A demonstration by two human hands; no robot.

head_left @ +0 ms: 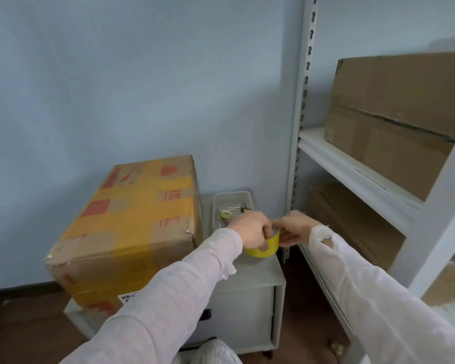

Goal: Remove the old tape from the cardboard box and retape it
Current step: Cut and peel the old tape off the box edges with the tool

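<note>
A cardboard box (132, 219) with red print and wide yellow tape bands across its top and front sits on the left part of a low grey cabinet (258, 282). To its right, above the cabinet top, my left hand (252, 229) grips a yellow tape roll (264, 248) with the thumb through its core. My right hand (294, 228) pinches the roll's upper rim from the right side. Both sleeves are pale and long.
A clear plastic tray (231, 200) behind my hands holds a small tape roll (226, 214) and small tools. A grey metal shelf rack (352, 166) stands at the right with a large cardboard box (394, 119) on it and flat cardboard (352, 222) below.
</note>
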